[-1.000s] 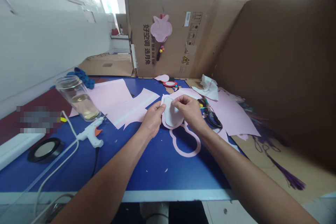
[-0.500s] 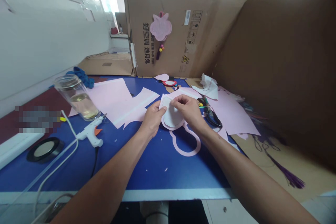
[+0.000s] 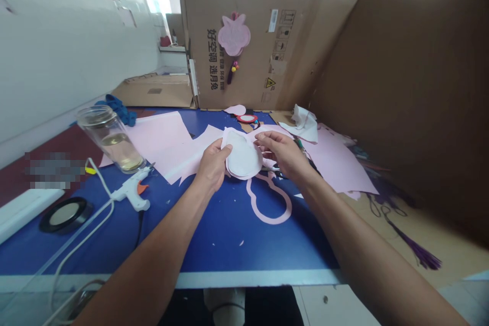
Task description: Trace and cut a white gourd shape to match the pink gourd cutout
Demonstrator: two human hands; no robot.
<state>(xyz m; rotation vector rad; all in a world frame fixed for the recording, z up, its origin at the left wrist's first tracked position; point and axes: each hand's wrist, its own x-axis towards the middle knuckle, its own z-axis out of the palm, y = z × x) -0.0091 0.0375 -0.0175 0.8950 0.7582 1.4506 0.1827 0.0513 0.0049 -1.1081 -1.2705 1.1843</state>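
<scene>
A rounded, gourd-like paper cutout [image 3: 244, 158], whitish with a pale pink rim, is held up above the blue table. My left hand [image 3: 214, 163] pinches its left side, thumb on the front face and fingers behind. My right hand [image 3: 280, 150] hovers at the cutout's right edge, its fingers loosely bent and apart, with nothing visible in them. Whether a fingertip touches the edge is hard to make out. Below lies a pink gourd-outline paper frame [image 3: 272, 219] on the table. Dark-handled tools [image 3: 311, 163] are partly hidden behind my right hand.
Pink paper sheets [image 3: 162, 137] spread left and right. On the left are a glass jar [image 3: 122, 145] of liquid, a white glue gun [image 3: 133, 191] with its cord, and a tape roll [image 3: 64, 215]. Cardboard walls [image 3: 301, 56] stand behind and right. A purple tassel [image 3: 424, 257] lies right.
My right hand has come off the front face of the cutout and shifted right. My left hand has moved the cutout slightly left and up.
</scene>
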